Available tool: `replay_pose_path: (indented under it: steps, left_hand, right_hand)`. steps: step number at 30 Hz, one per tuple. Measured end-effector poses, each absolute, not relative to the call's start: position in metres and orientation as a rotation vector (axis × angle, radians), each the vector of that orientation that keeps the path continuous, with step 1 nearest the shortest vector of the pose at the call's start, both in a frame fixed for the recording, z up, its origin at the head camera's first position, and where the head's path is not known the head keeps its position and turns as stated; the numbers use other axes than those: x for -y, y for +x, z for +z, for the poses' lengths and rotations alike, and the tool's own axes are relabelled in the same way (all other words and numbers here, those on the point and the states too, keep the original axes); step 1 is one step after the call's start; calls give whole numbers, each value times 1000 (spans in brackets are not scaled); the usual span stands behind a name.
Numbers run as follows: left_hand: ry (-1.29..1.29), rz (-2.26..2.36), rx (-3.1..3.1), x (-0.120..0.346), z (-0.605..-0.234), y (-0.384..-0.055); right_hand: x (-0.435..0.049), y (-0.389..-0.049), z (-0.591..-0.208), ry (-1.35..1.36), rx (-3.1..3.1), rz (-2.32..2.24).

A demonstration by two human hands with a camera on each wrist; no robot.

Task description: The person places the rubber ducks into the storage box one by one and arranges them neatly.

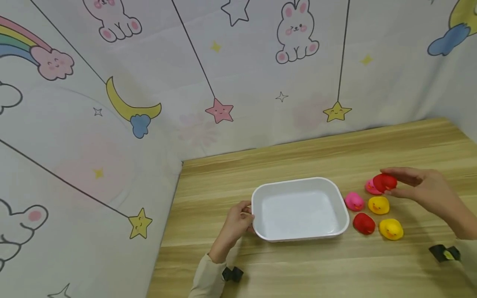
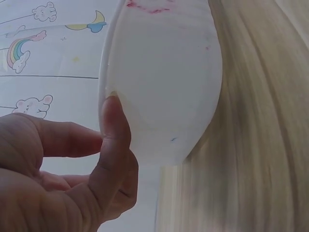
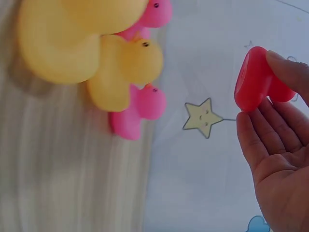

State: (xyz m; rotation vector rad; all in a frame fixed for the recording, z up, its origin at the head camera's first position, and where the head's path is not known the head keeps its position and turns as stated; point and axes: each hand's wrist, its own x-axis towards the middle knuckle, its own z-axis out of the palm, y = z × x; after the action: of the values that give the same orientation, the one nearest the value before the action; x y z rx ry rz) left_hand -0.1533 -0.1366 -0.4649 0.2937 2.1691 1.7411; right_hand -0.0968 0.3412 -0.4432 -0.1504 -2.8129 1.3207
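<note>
A white rectangular basin (image 1: 302,213) stands on the wood-grain table. At its left end my left hand (image 1: 238,219) pinches the rim between thumb and fingers, as the left wrist view shows up close. My right hand (image 1: 428,190) holds a red rubber duck (image 1: 386,182) between thumb and fingertips, raised over the other ducks. Below it are a pink duck (image 1: 372,187), partly hidden, and a second pink duck (image 1: 354,201) by the basin's right end. Two yellow ducks (image 1: 378,205) and another red duck (image 1: 364,224) sit close by.
The wood-grain table (image 1: 283,265) meets a white cloth backdrop (image 1: 253,74) printed with rabbits, stars and moons at its back and left. Dark clips (image 1: 232,274) show near both sleeves.
</note>
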Motion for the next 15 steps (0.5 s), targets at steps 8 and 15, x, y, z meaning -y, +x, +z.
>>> replay_pose_path:
  steps: [8,15]
  left_hand:
    - [261,1744,-2148,136,-465,-155]
    - [223,1744,-2152,137,-465,-155]
  right_hand:
    - [-320,-113,-422,-57,2800,1412]
    - [-290,-129,-411,184,2696,1526]
